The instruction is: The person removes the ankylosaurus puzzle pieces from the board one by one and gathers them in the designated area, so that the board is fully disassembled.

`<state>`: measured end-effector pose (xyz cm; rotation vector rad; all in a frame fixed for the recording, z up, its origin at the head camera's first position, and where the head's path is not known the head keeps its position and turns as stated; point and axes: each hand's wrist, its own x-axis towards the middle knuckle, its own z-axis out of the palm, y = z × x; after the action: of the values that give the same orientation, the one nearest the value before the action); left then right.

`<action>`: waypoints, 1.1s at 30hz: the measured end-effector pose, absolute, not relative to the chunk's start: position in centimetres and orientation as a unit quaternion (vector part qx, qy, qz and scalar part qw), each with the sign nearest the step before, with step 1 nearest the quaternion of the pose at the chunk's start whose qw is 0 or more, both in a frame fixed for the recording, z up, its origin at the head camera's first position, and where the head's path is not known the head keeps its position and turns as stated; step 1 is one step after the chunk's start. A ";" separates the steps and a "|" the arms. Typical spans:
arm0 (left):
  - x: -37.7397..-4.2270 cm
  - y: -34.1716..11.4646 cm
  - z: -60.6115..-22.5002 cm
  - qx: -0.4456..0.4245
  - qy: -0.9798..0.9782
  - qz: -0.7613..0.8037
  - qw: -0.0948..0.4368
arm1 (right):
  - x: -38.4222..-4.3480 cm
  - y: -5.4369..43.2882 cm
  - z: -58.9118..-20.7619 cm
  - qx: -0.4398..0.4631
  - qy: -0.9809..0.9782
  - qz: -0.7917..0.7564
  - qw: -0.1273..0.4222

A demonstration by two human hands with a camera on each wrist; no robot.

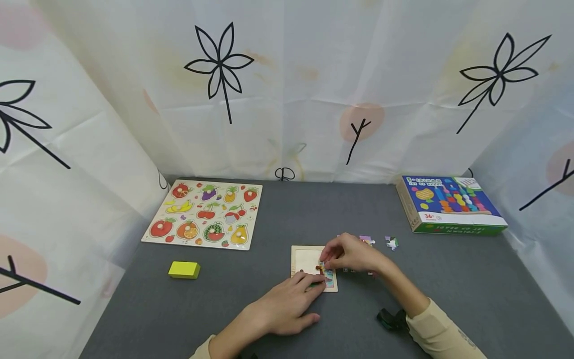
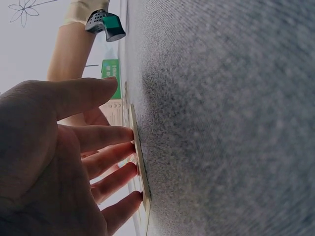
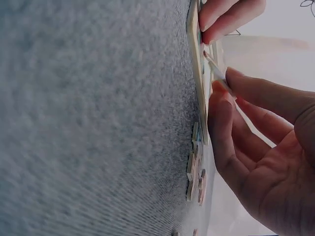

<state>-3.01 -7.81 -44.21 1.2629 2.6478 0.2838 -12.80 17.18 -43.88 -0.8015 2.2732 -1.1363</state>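
Observation:
A small wooden jigsaw tray (image 1: 304,254) lies on the grey table with fitted picture pieces along its right side. The fingertips of my left hand (image 1: 287,305) rest on the tray's near edge, the thumb held apart from it; the left wrist view shows these fingers loosely extended. Over the tray's right part, my right hand (image 1: 356,253) pinches a thin puzzle piece (image 3: 216,73) between thumb and fingers. That piece is tilted, its lower end right at the tray surface in the right wrist view. Loose puzzle pieces (image 3: 191,167) lie on the table beside the tray, partly hidden by the right hand in the head view.
A fruit peg puzzle board (image 1: 197,222) lies at the back left, with a yellow block (image 1: 183,269) in front of it. A colourful toy box (image 1: 455,204) sits at the back right. One loose jigsaw piece (image 1: 392,243) lies apart. A patterned curtain (image 1: 282,99) surrounds the table.

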 end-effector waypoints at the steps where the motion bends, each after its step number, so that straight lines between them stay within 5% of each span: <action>1: -3.0 -7.8 -44.2 0.426 0.894 0.097 0.101 | -12.7 17.2 -43.9 -0.292 0.828 -0.415 0.237; 33: -3.0 -7.6 -44.0 0.417 0.896 0.103 0.115 | -10.3 23.7 -41.4 -0.258 0.811 -0.471 0.232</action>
<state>-2.99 -7.59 -44.02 1.2225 2.6247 0.3004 -10.33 23.74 -41.42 -0.7101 2.2302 -1.2937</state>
